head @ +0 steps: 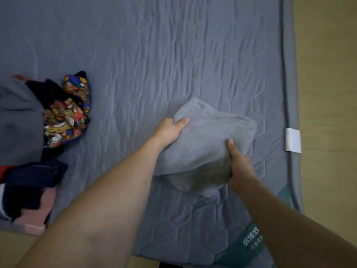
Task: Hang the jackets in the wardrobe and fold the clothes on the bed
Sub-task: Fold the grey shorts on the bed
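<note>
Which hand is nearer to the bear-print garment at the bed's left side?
Left. The left hand grips the folded grey cloth at the edge facing the bear-print garment; the right hand holds the cloth's opposite edge, farther from it.

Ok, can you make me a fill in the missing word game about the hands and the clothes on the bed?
1. Both hands hold a folded ____ garment.
2. The left hand grips its far edge with the ____ on top.
3. The bear-print cloth lies to the ____ of the left hand.
4. The right hand is nearer the mattress's white ____.

Missing words: grey; thumb; left; tag
</note>
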{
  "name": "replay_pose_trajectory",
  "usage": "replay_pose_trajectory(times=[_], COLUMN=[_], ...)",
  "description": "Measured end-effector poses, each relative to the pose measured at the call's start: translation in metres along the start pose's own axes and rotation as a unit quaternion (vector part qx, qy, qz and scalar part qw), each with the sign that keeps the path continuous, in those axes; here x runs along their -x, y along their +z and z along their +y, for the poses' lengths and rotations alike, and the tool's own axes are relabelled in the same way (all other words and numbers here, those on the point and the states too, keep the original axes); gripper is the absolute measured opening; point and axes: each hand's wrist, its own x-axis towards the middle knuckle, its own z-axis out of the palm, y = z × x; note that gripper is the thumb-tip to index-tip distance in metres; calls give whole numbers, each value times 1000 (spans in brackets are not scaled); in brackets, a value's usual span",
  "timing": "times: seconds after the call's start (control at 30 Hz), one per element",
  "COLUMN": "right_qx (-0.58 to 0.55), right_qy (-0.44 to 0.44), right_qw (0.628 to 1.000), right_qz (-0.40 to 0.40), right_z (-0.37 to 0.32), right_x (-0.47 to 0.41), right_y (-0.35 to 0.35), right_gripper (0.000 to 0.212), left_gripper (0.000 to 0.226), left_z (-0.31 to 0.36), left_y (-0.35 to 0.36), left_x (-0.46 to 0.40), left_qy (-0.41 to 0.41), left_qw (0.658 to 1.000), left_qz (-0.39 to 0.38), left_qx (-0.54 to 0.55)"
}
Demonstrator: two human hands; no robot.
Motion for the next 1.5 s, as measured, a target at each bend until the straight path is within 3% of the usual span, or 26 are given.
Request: replay_pose_trajectory(times=[0.1, 0.23, 0.3, 0.43, 0.53, 0.67, 0.8, 0.97, 1.1, 1.3, 1.4, 1.5], right_qx=[50, 105, 153, 263, 335, 399, 413, 402, 407, 399, 404, 399], right_qy=[-5, 27, 22, -67, -144, -199, -210, -213, -218, -200, -196, -201], right_qw=[997, 976, 955, 894, 847, 784, 724, 659, 622, 583, 559, 539], right_qz=[-50, -187, -255, -357, -387, -433, -511, -599, -632, -679, -697, -714], right_z=[-31, -75, -95, -112, -101, -50, 18, 108, 176, 281, 327, 376], right_x=[47, 154, 225, 364, 468, 592, 707, 822, 899, 984, 1029, 1077], right_y=[17, 52, 74, 134, 185, 257, 328, 414, 487, 622, 703, 778], right_gripper=[67, 61, 51, 51, 51, 52, 21, 49, 55, 28, 46, 51], left_gripper=[56, 69, 63, 61, 63, 65, 53, 54, 54, 53, 54, 52], left_z=[-3, 7, 14, 16, 2, -45, -106, -180, -236, -332, -382, -431], left_y=[-40, -122, -171, -278, -361, -466, -563, -672, -753, -898, -985, -1072], left_x=[38, 136, 198, 321, 405, 512, 604, 698, 746, 769, 776, 785], left_qy=[-23, -66, -61, -69, -48, -16, 22, 37, 52, 56, 64, 63], left_qw=[996, 978, 958, 912, 882, 844, 795, 732, 698, 661, 658, 654], left_qz=[63, 113, 172, 247, 286, 327, 411, 494, 526, 596, 605, 625], left_qx=[50, 165, 219, 320, 372, 425, 446, 467, 482, 452, 444, 422])
